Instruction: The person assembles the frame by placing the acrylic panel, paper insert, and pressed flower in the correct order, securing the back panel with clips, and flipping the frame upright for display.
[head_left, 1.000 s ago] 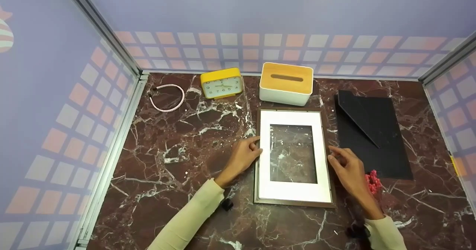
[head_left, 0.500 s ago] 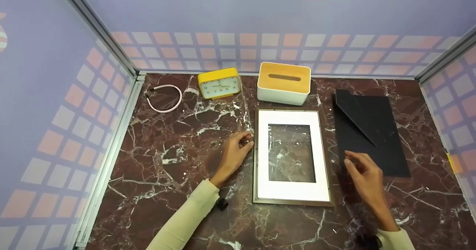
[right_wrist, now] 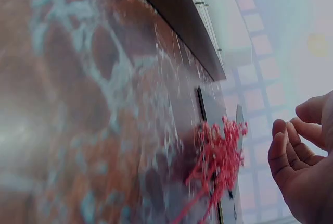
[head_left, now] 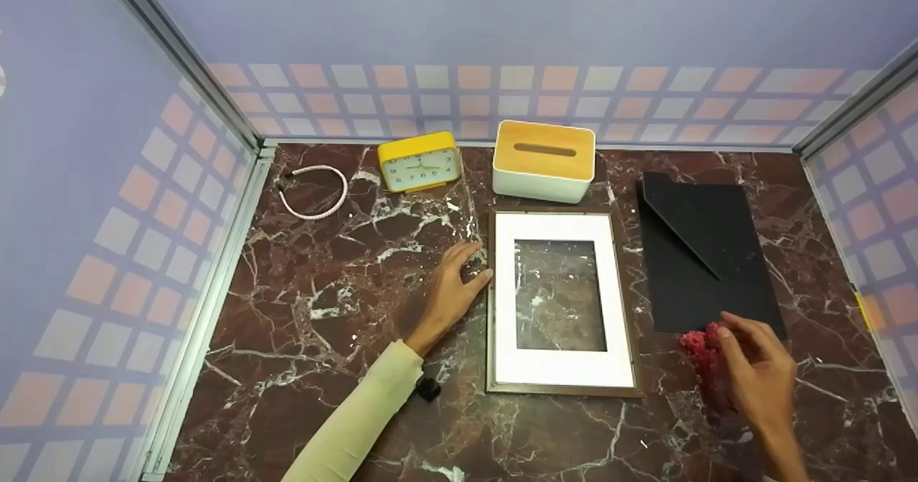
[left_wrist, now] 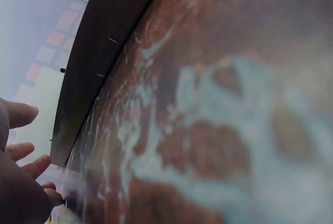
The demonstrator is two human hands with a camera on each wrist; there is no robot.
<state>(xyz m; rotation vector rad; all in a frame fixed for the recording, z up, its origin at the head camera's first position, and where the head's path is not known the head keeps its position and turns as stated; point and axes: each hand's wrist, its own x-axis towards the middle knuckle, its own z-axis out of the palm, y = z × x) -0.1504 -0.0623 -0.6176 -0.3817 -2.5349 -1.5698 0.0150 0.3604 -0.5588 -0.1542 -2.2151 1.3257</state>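
Note:
A brown picture frame [head_left: 624,303] lies on the marbled table, with a white mat [head_left: 559,369] inside it and the tabletop showing through the mat's window. My left hand [head_left: 446,295] rests at the frame's left edge, fingers loosely bent and holding nothing; thumb contact with the edge is hard to tell. To the right, my right hand [head_left: 764,374] is over a bunch of small red flowers [head_left: 703,349]. In the right wrist view its relaxed fingers stand apart from the flowers [right_wrist: 221,153]. Just beyond lies a black backing board [head_left: 688,303] with a folded stand flap [head_left: 678,231].
Behind the frame stands a white tissue box [head_left: 543,184] with a wooden lid. A yellow alarm clock [head_left: 418,145] and a pale pink headband [head_left: 315,216] are at the back left. Panelled walls close off the table's back and sides.
My right hand has left the frame's right edge and moved right and toward me, over the red flowers. My left hand has drawn slightly away from the frame and spread its fingers.

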